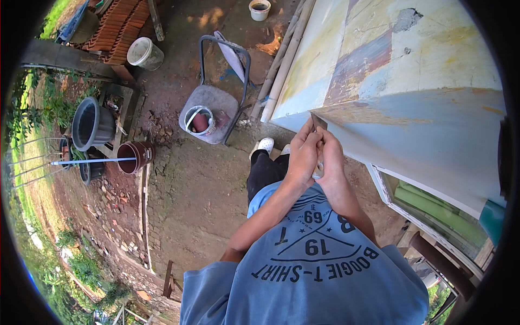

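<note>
Both my hands are closed together around a scraper (319,122), its dark flat blade pointing away from me. Part of its handle shows below, between my palms. The blade meets the corner edge of the painted wall (374,111), where the paint is worn down to a brownish patch. My left hand (302,154) wraps the tool from the left, fingers near the blade. Against it, my right hand (331,154) grips from the right. Exactly how the fingers overlap is partly hidden.
A grey chair (208,105) stands ahead to the left, carrying a paint bucket (198,127). Long poles (284,65) lean along the wall. Further left are a white bucket (145,54), a large grey pot (92,124) and a brown pot (142,157). A window (428,208) is at my right.
</note>
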The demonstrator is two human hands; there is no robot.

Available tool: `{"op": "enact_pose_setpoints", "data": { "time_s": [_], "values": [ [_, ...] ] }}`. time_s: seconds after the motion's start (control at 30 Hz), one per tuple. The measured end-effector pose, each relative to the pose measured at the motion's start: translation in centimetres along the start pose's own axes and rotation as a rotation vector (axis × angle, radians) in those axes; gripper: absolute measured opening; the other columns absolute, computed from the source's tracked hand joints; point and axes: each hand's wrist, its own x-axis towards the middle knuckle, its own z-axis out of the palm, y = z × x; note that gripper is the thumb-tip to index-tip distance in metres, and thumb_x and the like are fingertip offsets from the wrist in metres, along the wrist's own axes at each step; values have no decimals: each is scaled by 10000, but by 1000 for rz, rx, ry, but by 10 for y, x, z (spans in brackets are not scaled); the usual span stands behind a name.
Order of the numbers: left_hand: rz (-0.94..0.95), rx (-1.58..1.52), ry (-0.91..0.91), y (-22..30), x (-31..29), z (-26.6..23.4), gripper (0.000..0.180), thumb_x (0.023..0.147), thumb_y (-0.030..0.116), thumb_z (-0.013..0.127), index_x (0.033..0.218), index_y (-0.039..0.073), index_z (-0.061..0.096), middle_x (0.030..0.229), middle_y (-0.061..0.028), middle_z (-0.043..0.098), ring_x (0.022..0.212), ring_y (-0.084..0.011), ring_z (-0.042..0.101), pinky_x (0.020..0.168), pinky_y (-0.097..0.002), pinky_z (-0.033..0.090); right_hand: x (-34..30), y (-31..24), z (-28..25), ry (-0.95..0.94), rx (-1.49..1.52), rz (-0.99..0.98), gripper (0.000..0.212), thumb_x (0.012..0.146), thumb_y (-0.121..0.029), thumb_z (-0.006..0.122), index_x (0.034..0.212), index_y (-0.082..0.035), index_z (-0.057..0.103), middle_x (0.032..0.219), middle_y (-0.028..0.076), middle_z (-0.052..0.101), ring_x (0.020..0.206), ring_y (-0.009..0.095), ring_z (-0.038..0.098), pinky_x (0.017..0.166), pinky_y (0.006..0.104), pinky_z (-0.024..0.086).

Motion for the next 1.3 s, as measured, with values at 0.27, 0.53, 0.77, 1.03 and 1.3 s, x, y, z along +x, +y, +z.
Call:
{"op": "enact_pose_setpoints", "data": {
  "time_s": [0.27,0.53,0.77,1.03,1.3],
  "values": [
    [-57,103,-73,-11,4,-17,488,941,49,463,1416,-40,398,837,33,537,672,-15,446,600,-172,391,20,22,-44,-68,66,18,184,990,-211,426,958,-72,542,878,37,578,768,116,599,665,280,499],
    [-41,18,-56,-19,17,-17,450,947,33,458,1389,-51,423,834,51,528,662,-6,444,578,-166,395,31,30,-44,8,54,8,159,978,-207,465,927,-78,543,819,18,565,701,108,579,603,272,481],
    [37,64,-32,-21,7,-6,468,965,51,458,1421,-34,392,748,44,530,587,1,411,519,-157,363,5,3,-25,8,1,-71,151,980,-232,484,970,-91,538,773,-2,536,612,92,540,540,260,451],
    [83,-57,-36,-6,-8,20,494,983,77,445,1445,-49,320,675,57,447,548,-4,406,472,-165,346,-19,-23,8,61,-11,87,246,1000,-254,466,790,-134,512,638,-35,475,503,72,458,441,240,371],
    [98,79,-49,-9,0,19,446,985,77,444,1416,-25,388,649,50,458,515,-12,399,433,-169,328,3,-17,-19,-38,-116,-11,369,995,-274,471,649,-148,442,539,-29,420,418,93,392,402,246,338]
  ]
}}
